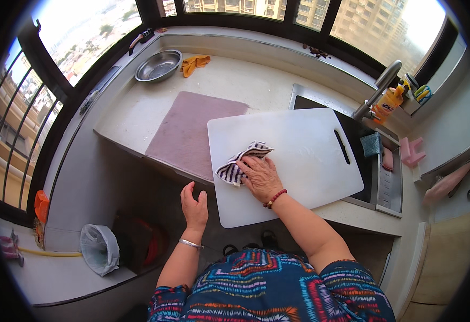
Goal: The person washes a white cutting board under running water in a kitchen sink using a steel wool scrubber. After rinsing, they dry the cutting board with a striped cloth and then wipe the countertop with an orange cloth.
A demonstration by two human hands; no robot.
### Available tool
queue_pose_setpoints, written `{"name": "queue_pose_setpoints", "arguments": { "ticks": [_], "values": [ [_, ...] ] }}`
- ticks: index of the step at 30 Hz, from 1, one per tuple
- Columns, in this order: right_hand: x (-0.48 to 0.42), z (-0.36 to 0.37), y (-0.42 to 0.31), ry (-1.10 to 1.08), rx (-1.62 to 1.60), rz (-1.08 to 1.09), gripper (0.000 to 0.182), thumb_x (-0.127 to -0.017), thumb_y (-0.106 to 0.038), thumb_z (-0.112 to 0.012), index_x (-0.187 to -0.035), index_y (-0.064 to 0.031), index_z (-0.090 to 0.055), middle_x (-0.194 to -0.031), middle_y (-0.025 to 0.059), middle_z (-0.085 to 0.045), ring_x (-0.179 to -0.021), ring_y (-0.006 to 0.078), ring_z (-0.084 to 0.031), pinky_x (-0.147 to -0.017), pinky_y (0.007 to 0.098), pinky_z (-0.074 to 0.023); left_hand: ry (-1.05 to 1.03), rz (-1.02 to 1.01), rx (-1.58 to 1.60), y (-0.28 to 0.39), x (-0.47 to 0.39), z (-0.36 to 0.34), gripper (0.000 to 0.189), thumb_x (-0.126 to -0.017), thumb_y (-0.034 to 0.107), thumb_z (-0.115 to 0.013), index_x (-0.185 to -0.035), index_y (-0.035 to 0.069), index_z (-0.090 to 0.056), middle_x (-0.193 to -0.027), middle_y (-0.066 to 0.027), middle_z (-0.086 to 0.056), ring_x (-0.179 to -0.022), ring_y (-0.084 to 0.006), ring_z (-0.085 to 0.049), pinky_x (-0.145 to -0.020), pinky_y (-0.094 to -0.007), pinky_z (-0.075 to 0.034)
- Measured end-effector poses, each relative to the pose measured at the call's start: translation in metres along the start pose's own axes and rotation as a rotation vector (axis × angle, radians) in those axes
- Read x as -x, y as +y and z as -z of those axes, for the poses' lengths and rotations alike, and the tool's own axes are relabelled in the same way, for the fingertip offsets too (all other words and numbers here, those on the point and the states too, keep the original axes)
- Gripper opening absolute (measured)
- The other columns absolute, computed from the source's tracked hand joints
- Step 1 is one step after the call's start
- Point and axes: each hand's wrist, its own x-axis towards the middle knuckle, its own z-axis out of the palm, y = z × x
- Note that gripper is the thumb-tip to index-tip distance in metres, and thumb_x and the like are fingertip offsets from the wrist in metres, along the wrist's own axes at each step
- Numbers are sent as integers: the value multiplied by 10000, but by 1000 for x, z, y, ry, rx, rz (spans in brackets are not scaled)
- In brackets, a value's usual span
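Observation:
A large white plastic cutting board (295,149) with a slot handle lies across the counter and partly over the sink. Its near left corner juts past the counter's front edge. On the board's left part, my right hand (261,177) presses a crumpled striped cloth (233,171) against the surface. Faint wet streaks show near the middle of the board. My left hand (194,207) is apart from the board, just off its left edge, fingers spread and holding nothing. Beneath the board's left side rests a mauve mat (190,129).
A steel basin (159,66) and an orange cloth (194,64) stand at the back left. At right are the faucet (380,90), an orange bottle (388,104), a blue sponge (371,145) and a pink stand (412,152). A bag-lined bin (100,249) is at lower left.

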Motion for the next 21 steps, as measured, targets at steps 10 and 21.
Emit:
{"name": "queue_pose_setpoints", "arguments": {
  "ticks": [10, 21],
  "values": [
    [-33, 81, 26, -14, -1288, -126, 292, -929, -184, -520, -1136, -10, -628, -1080, 78, -643, -980, 149, -590, -856, 256, -464, -325, 743, 995, 15, 27, -34, 532, -977, 480, -326, -1129, 33, -572, -1073, -99, -630, -979, -207, -592, -866, -352, -478],
    [-6, -16, -48, -170, -54, -36, 790, -816, -529, -561, -1421, -88, -310, -1496, 150, -228, -1396, 352, -143, -1127, 494, -95, 41, 667, 742, 37, 32, -45, 594, -989, 480, -332, -1154, -31, -587, -1097, -92, -623, -986, -164, -572, -849, -296, -446]
  ]
}}
